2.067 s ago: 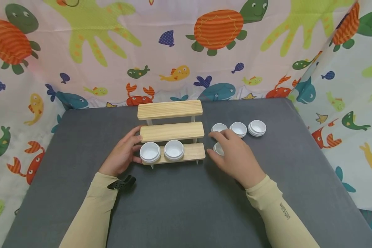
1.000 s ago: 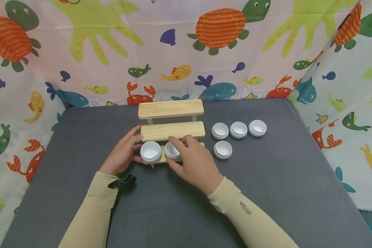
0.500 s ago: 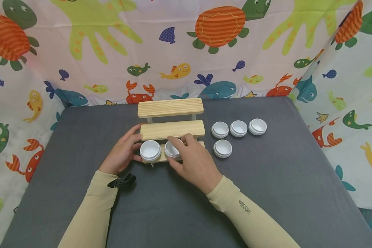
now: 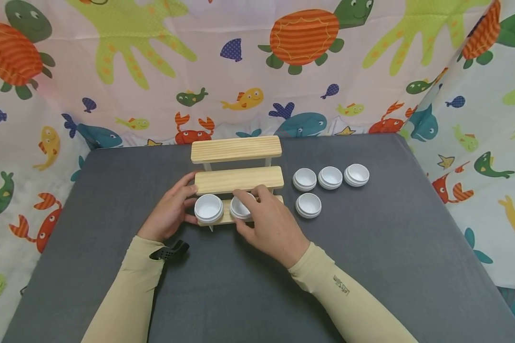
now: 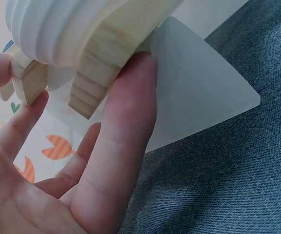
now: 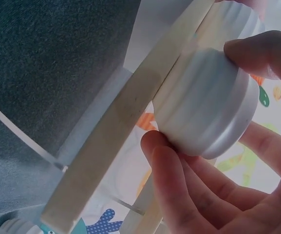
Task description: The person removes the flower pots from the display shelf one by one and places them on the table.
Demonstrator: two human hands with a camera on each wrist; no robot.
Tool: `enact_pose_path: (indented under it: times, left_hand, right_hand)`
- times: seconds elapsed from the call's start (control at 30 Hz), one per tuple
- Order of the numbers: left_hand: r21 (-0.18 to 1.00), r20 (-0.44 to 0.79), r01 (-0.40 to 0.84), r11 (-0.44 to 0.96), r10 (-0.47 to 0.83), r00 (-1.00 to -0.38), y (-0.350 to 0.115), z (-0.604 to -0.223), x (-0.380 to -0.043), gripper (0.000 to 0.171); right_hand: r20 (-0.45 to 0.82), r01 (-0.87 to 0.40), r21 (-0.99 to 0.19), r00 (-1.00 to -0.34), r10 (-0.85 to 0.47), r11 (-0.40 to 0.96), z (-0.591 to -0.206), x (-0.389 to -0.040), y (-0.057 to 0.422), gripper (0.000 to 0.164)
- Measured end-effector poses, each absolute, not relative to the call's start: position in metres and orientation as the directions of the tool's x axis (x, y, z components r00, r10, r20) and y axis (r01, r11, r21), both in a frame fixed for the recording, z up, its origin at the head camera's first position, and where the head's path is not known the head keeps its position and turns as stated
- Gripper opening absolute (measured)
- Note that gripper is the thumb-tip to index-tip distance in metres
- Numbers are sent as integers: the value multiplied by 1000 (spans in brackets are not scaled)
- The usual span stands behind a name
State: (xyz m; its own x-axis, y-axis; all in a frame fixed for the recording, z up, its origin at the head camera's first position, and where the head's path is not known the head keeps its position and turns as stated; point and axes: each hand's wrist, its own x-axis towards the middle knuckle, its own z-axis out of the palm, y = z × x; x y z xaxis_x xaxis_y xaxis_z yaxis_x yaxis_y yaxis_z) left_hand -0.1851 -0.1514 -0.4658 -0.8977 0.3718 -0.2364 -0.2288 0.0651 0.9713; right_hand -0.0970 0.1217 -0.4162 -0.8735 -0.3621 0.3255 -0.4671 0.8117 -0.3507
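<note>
A three-tier wooden stand (image 4: 239,180) with pale translucent supports stands on the grey cloth. My left hand (image 4: 167,209) holds its left end, pinching the middle board between thumb and finger while another finger touches the bottom board (image 5: 94,68). Two stacks of small white ribbed bowls sit on the bottom tier. The left bowl stack (image 4: 208,208) is close to that hand. Around the other bowl stack (image 6: 203,97), the thumb and fingers of my right hand (image 4: 272,228) grip the sides, partly hiding it in the head view.
Right of the stand, more white bowl stacks rest on the grey cloth (image 4: 369,267): three in a back row, among them the rightmost stack (image 4: 356,175), and one nearer stack (image 4: 308,206). A sea-animal curtain (image 4: 240,71) closes off the back and sides.
My right hand has gone left from the nearer loose stack to the second stack on the bottom tier. That stack has since shifted very slightly right. My left hand stays in place.
</note>
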Motion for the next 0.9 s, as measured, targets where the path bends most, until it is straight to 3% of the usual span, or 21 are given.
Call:
enact_pose_path:
  times: [0.9]
  left_hand:
    - [971, -240, -223, 88, 355, -903, -150, -464, -181, 63]
  right_hand:
    - [391, -436, -365, -874, -289, 823, -419, -86, 163, 60]
